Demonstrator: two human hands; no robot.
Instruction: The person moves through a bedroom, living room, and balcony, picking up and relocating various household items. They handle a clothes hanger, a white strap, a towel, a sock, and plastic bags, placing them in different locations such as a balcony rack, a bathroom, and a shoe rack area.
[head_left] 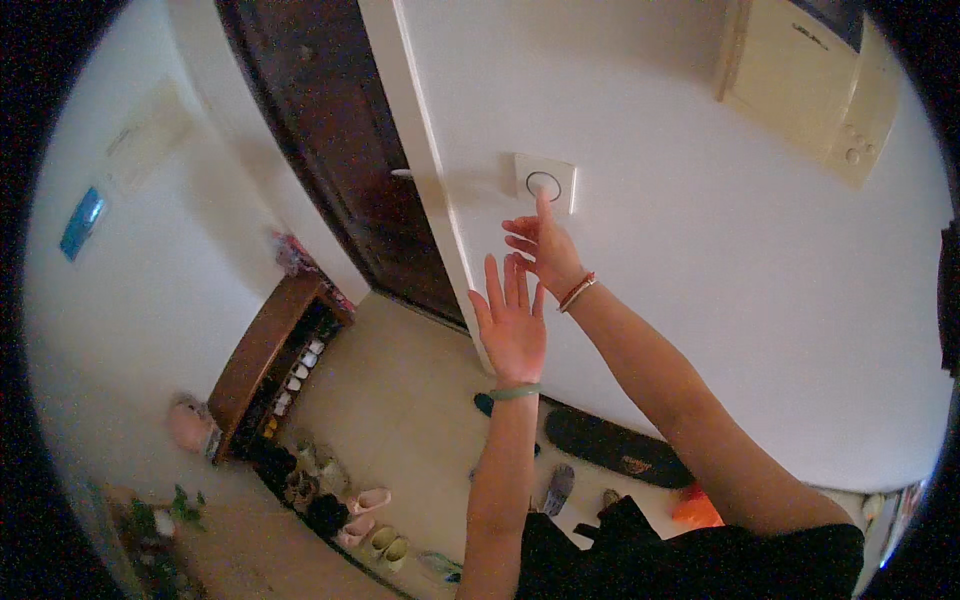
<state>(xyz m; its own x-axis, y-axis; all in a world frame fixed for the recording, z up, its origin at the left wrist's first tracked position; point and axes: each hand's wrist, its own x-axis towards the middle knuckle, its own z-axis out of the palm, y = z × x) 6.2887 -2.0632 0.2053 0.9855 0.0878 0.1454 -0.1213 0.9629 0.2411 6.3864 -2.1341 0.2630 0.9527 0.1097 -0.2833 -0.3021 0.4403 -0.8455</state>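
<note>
A square white wall switch with a dark-ringed round button is set in the wall beside the door frame. My right hand reaches up to it, one raised digit on or just in front of the button; I cannot tell if it presses. Its other fingers are apart and hold nothing. A red and a pale bracelet circle that wrist. Just below, my left hand is open, palm up and bare, fingers spread close to the right hand. A green bangle is on the left wrist.
Left of the switch stands a dark brown door. A wall-mounted cream box is at upper right. On the left is a brown shoe cabinet, with several shoes on the floor. A black skateboard-like object lies along the wall.
</note>
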